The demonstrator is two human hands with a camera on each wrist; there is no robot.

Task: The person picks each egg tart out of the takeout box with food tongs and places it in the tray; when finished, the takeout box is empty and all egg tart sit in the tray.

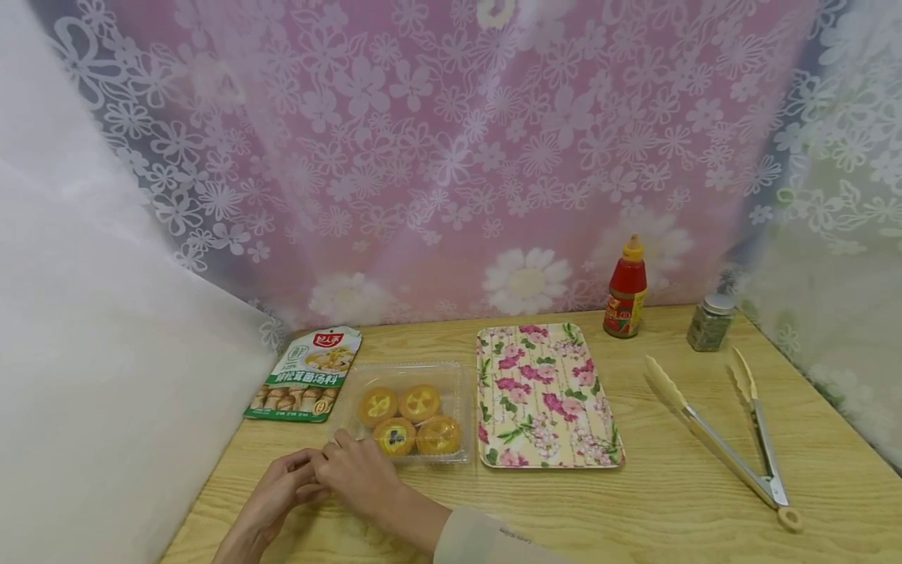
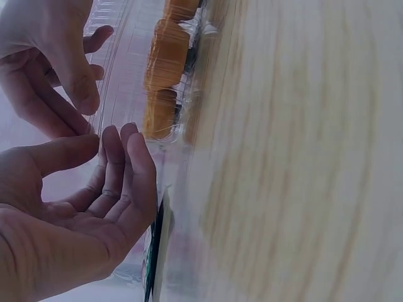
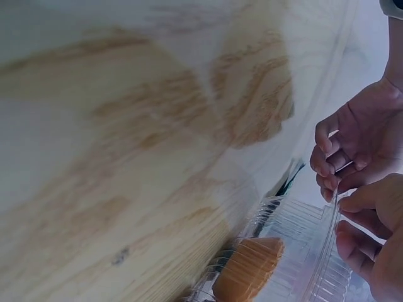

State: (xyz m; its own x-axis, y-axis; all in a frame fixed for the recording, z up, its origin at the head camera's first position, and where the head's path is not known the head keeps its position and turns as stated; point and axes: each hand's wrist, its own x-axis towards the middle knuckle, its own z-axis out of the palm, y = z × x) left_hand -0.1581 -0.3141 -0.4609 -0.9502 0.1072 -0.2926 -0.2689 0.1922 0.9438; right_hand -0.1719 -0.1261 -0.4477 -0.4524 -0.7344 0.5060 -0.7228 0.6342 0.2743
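A clear plastic clamshell box [image 1: 405, 373] lies on the table with several round yellow tarts [image 1: 438, 435] inside. At its near left corner my two hands meet, fingertips almost touching. My left hand [image 1: 282, 482] pinches the corner of the rim between thumb and fingers. Just beside it, my right hand [image 1: 362, 474] grips the same rim, thumb on one side and fingers curled on the other. In the left wrist view the tarts [image 2: 167, 60] show through the clear wall. The right wrist view shows the rim [image 3: 329, 233] running up to both hands' fingertips.
Behind the hands, a green and white food pouch [image 1: 303, 376] lies left of the box. A floral tray [image 1: 546, 395] sits to its right. Farther right are a red sauce bottle [image 1: 625, 294], a spice jar [image 1: 710, 323] and spread tongs [image 1: 733, 450]. Curtains surround the table.
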